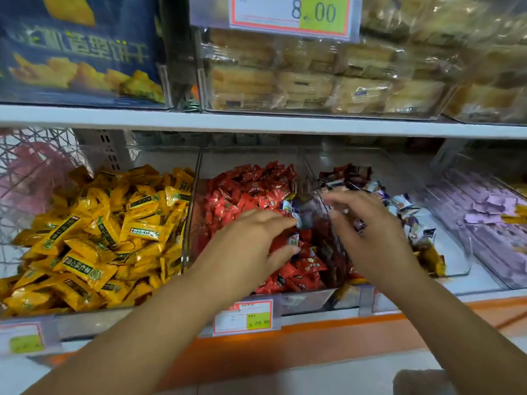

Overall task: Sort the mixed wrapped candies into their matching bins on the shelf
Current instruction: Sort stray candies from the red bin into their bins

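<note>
On the lower shelf, we see four clear bins side by side. At the left sits one heaped with yellow candies (94, 235). Next comes the red-candy bin (305, 301), packed with red candies (245, 192), then the mixed bin (463, 252), which holds a thinner scatter of brown, white and blue wrapped candies (410, 218). At the far right there are purple packets (484, 212).

We find the left hand (256, 238) over the right side of the red candies, close to the wall between the red-candy bin and the mixed bin. Its fingers are curled, with the thumb underneath, and they pinch a few white-and-blue candies (296, 222) whose ends poke out at the fingertips.

The right hand (368, 232) hangs over the near left part of the mixed bin, palm down and fingers bent towards the wrappers. It is blurred, so we cannot tell whether it grips anything.

A price tag (246, 317) reading 24.90 is clipped to the shelf edge below the red candies. Above, wrapped pastries (313, 81) fill a clear case beside a blue biscuit box (79, 49).
</note>
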